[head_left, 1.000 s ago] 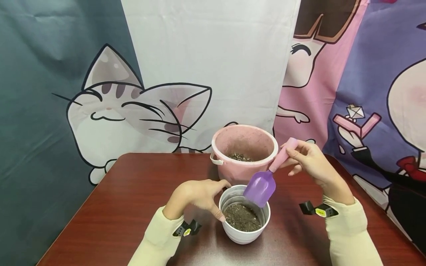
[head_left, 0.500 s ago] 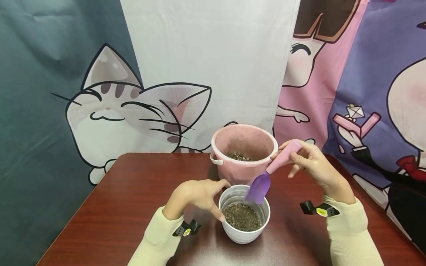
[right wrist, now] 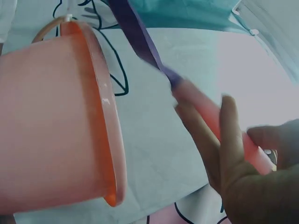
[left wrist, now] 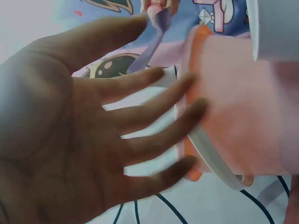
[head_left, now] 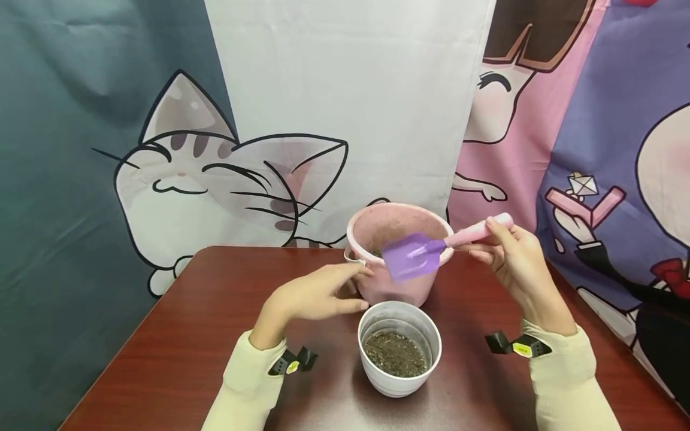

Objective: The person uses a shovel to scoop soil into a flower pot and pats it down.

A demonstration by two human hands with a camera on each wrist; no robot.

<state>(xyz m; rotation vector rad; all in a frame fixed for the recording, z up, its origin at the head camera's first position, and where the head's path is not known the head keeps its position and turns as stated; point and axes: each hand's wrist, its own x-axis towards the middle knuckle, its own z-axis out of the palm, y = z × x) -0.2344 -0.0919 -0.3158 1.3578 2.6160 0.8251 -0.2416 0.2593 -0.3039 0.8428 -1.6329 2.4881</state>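
Note:
In my right hand (head_left: pixel 520 263) I hold a small trowel by its pink handle; its purple blade (head_left: pixel 412 257) hangs in front of the pink bucket's rim in the head view. The left wrist view shows my left hand (left wrist: pixel 98 121) with fingers spread and nothing in its grasp, close to the bucket's white handle (left wrist: pixel 215 161). The pink bucket (head_left: pixel 399 287) stands at the back with some soil low inside, partly covered by the blade. Nearer me sits a white pot (head_left: pixel 396 383) with dark soil (head_left: pixel 396 353) in it, apart from both hands.
Everything stands on a dark red wooden table (head_left: pixel 215 335). A printed cloth (head_left: pixel 345 72) with cartoon figures hangs just behind the table's far edge. The bucket stands directly behind the pot.
My left hand has let go of the white pot and moved up and forward towards the bucket. The trowel has swung up from over the pot, its blade now level with the bucket's rim.

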